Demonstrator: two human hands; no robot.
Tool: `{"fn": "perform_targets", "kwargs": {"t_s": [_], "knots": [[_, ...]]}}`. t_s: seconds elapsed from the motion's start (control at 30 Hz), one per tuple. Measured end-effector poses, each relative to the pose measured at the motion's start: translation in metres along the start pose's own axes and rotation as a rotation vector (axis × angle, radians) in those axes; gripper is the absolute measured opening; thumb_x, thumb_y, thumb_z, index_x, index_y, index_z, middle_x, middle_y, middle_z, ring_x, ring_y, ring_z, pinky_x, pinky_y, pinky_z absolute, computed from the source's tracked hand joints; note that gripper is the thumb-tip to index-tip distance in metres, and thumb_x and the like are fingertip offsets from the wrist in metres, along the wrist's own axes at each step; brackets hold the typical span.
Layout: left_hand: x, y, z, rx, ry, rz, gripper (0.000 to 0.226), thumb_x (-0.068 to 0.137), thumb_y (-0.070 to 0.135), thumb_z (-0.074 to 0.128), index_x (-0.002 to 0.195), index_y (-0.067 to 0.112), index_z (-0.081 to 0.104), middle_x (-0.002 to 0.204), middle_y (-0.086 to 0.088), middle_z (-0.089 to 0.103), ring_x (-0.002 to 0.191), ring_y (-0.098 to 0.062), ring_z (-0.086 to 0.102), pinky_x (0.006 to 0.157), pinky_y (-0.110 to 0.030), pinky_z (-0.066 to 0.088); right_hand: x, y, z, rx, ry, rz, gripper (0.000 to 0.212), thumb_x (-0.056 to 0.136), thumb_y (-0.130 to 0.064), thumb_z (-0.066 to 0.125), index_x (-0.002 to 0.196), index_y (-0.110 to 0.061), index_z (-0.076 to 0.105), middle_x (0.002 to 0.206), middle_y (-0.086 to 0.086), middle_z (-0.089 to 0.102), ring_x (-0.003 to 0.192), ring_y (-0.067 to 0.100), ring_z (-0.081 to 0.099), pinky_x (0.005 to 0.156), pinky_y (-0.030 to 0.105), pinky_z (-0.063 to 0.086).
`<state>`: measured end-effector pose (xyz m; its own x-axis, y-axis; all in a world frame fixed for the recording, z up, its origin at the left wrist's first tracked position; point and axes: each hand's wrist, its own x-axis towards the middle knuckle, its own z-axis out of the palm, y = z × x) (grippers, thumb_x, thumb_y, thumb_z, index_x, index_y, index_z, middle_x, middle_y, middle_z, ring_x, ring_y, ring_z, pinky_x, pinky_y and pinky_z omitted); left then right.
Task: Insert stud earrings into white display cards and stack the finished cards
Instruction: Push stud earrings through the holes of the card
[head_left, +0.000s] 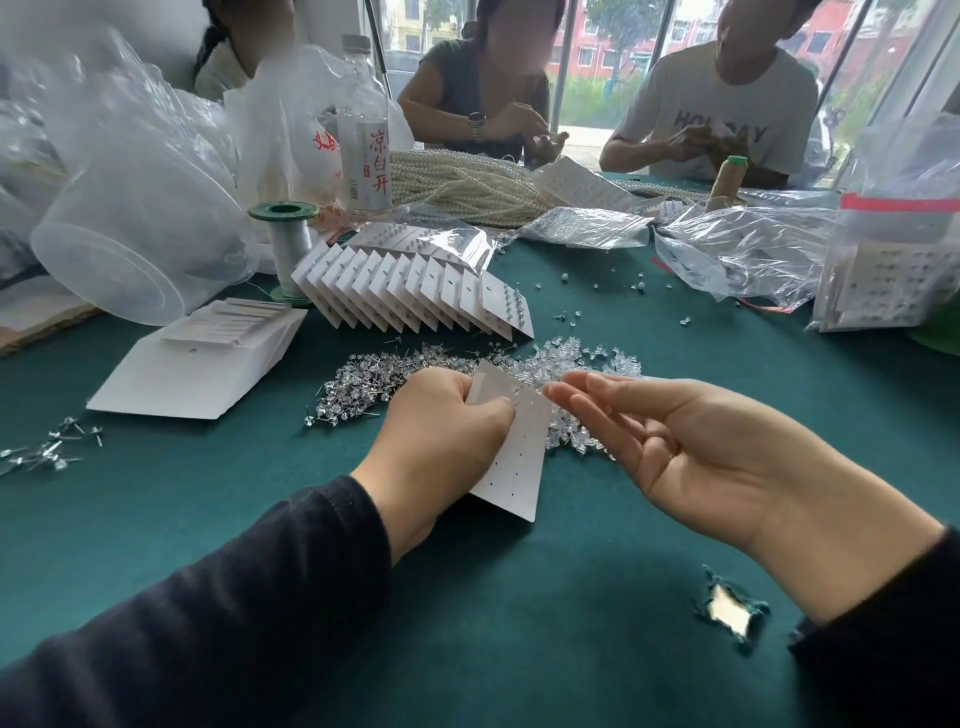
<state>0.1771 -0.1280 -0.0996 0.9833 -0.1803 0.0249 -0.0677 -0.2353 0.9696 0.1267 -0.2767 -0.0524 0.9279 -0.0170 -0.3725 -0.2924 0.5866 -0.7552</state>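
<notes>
My left hand (441, 431) grips a white display card (514, 462) with rows of small holes, tilted above the green table. One stud pokes through the card near its top. My right hand (670, 441) is palm up to the right of the card, fingers stretched toward its top edge; whether its fingertips pinch anything is too small to tell. Behind the card lie a pile of metal stud earrings (363, 379) and a pile of clear backs (582, 364). A fanned row of finished cards (415, 291) lies further back. Blank cards (202, 364) are stacked at the left.
A clear plastic tub (135, 234), a thread spool (285, 228) and a bottle (363, 150) stand at back left. Pearl strands (467, 187) and plastic bags (737, 249) lie at the back. Three people sit opposite. The cloth has a tear (727, 608) at front right.
</notes>
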Motion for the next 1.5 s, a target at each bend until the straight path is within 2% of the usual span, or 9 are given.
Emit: {"fn": "perform_targets", "kwargs": {"t_s": [0.13,0.3,0.43,0.53,0.63,0.8,1.0,1.23,1.5], "knots": [[0.000,0.000,0.000,0.008,0.002,-0.008,0.019,0.082,0.011,0.056,0.078,-0.006,0.064,0.068,-0.014,0.069,0.051,-0.022,0.063,0.046,-0.026,0.049,0.003,0.002,0.000,-0.157,0.081,-0.096,0.018,0.060,-0.006,0.067,0.073,0.005,0.062,0.059,0.014,0.066,0.051,0.017,0.066,0.042,0.019,0.052],[0.000,0.002,0.000,0.016,0.009,-0.003,0.020,0.082,0.011,0.057,0.079,-0.007,0.064,0.073,-0.018,0.070,0.056,-0.025,0.064,0.051,-0.030,0.050,-0.003,-0.006,-0.004,-0.145,0.017,0.007,0.019,0.084,0.014,0.041,0.097,0.017,0.055,0.092,0.029,0.067,0.082,0.029,0.069,0.062,0.033,0.058],[0.000,0.002,0.000,0.026,0.006,-0.010,0.019,0.082,0.012,0.057,0.074,-0.004,0.065,0.071,-0.016,0.069,0.056,-0.026,0.064,0.052,-0.030,0.050,-0.003,-0.002,-0.002,-0.220,0.019,-0.053,0.018,0.082,0.017,0.043,0.088,0.014,0.060,0.077,0.025,0.069,0.071,0.028,0.071,0.053,0.027,0.058],[0.000,0.003,0.000,0.022,0.001,-0.027,0.019,0.083,0.012,0.057,0.070,-0.001,0.064,0.066,-0.012,0.067,0.053,-0.023,0.062,0.049,-0.026,0.048,-0.002,0.003,-0.001,-0.343,0.045,-0.084,0.004,0.080,0.004,0.058,0.083,0.004,0.059,0.065,0.017,0.069,0.053,0.021,0.068,0.042,0.021,0.052],[-0.001,0.003,0.000,0.007,-0.014,-0.035,0.018,0.083,0.011,0.056,0.071,0.001,0.065,0.065,-0.010,0.066,0.053,-0.022,0.061,0.048,-0.025,0.048,0.000,0.005,-0.002,-0.498,0.081,-0.193,0.007,0.079,-0.006,0.064,0.075,-0.003,0.060,0.059,0.010,0.067,0.043,0.014,0.060,0.039,0.017,0.047],[-0.002,0.004,-0.001,-0.008,-0.024,-0.034,0.018,0.083,0.010,0.056,0.069,0.003,0.065,0.064,-0.009,0.066,0.051,-0.020,0.062,0.046,-0.025,0.048,0.000,0.009,-0.001,-0.514,0.042,-0.326,0.003,0.081,0.006,0.060,0.082,0.002,0.060,0.071,0.014,0.071,0.052,0.018,0.065,0.049,0.020,0.053],[-0.003,0.005,-0.001,-0.020,-0.031,-0.031,0.025,0.084,0.011,0.059,0.059,0.010,0.062,0.055,-0.001,0.064,0.045,-0.013,0.060,0.041,-0.019,0.047,0.006,0.021,-0.002,-0.807,0.056,-0.553,0.011,0.085,0.003,0.054,0.079,-0.006,0.056,0.070,0.004,0.072,0.054,0.019,0.066,0.050,0.022,0.052],[-0.006,0.007,0.002,-0.023,-0.045,-0.009,0.021,0.085,0.012,0.058,0.065,0.010,0.065,0.065,-0.006,0.066,0.053,-0.018,0.061,0.048,-0.022,0.047,0.015,0.030,-0.003,-0.987,0.098,-0.739,0.014,0.072,-0.004,0.072,0.067,-0.016,0.066,0.061,-0.002,0.067,0.052,0.005,0.058,0.055,0.021,0.048],[-0.006,0.006,0.003,-0.001,-0.044,0.035,0.020,0.084,0.011,0.055,0.073,-0.002,0.065,0.070,-0.013,0.065,0.062,-0.025,0.061,0.057,-0.033,0.048,0.018,0.038,0.002,-1.142,0.171,-0.919,0.014,0.072,-0.010,0.073,0.065,-0.021,0.069,0.061,-0.011,0.065,0.057,0.011,0.062,0.061,0.027,0.051]]}}
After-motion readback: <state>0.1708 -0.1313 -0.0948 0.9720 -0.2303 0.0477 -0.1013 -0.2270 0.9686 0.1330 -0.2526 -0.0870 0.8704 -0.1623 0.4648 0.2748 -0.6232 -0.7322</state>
